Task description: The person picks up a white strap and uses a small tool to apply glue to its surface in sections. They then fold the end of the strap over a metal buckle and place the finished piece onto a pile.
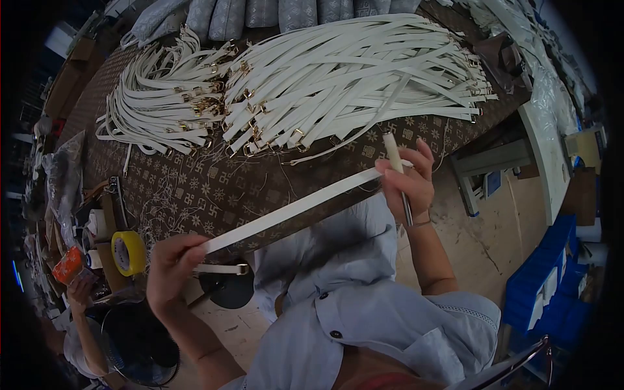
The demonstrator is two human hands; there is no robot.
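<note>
A narrow white belt (292, 211) is stretched between my two hands above the near edge of the table. My left hand (172, 266) is closed on it, pinching it between thumb and fingers; a shorter end with a metal buckle (242, 268) sticks out below that hand. My right hand (409, 182) grips the belt's other end between thumb and forefinger. The same hand also holds a slim tool with a cream handle (392, 153) and a thin metal shaft, handle upward. Behind lies a large heap of similar white belts (351, 78) with gold buckles.
A smaller bundle of curved belts (156, 97) lies at left on the brown patterned cloth (227, 188), near loose threads. Grey rolls (260, 13) line the back. Yellow tape (129, 253) stands at left, near another person's hand (81, 289). Blue bins (543, 273) sit at right.
</note>
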